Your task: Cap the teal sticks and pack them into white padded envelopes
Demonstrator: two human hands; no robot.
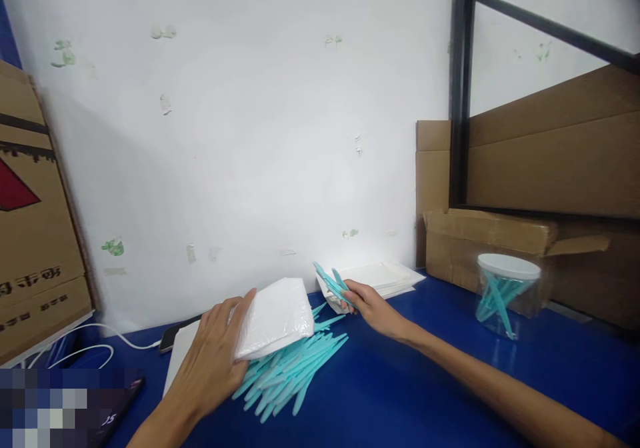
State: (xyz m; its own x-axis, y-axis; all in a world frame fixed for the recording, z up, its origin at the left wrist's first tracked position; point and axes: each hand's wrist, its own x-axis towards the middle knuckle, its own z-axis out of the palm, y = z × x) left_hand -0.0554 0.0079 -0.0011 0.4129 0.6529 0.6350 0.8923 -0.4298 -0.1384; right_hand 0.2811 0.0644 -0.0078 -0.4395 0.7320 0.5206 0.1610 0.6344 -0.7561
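My left hand is closed on a white bubble mailer, tilted above the table. Beneath and in front of it lies a loose pile of slim teal plastic sticks, partly hidden by the mailer. Farther right, my right hand pinches a few more teal plastic sticks, their long ends pointing up and to the left. Just behind that hand, a stack of flat white mailers rests near the wall.
A clear tub with a white lid holds teal sticks on the blue table. Cardboard boxes stand left and right, by a black metal frame. Left lie a phone, a white cable and a dark device.
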